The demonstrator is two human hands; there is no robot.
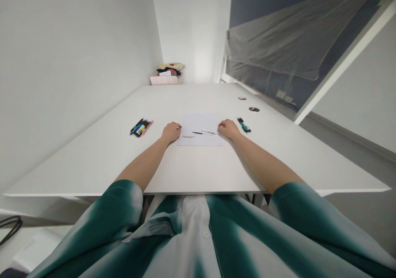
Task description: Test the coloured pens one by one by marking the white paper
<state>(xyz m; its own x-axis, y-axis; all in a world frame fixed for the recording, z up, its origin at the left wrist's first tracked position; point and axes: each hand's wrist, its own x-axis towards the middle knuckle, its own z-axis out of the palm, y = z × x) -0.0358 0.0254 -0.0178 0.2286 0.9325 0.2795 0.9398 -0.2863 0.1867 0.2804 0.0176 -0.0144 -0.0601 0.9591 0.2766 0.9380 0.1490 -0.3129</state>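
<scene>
- Left hand (pixel 171 131) and right hand (pixel 229 128) lay loosely curled at either edge of the paper sheet (pixel 199 121); any grip unclear.
- Pen parts (pixel 204 132) lay on it.
- White table (pixel 93 154) stood between bare white walls (pixel 62 43).

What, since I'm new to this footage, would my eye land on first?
Most likely the sheet of paper in the middle of the white table, with the left hand at its left edge and the right hand at its right edge. A few slim pen-like pieces lie on the sheet between them. A bundle of coloured pens lies off to the left, and a green-and-black marker lies beside the right hand.
</scene>
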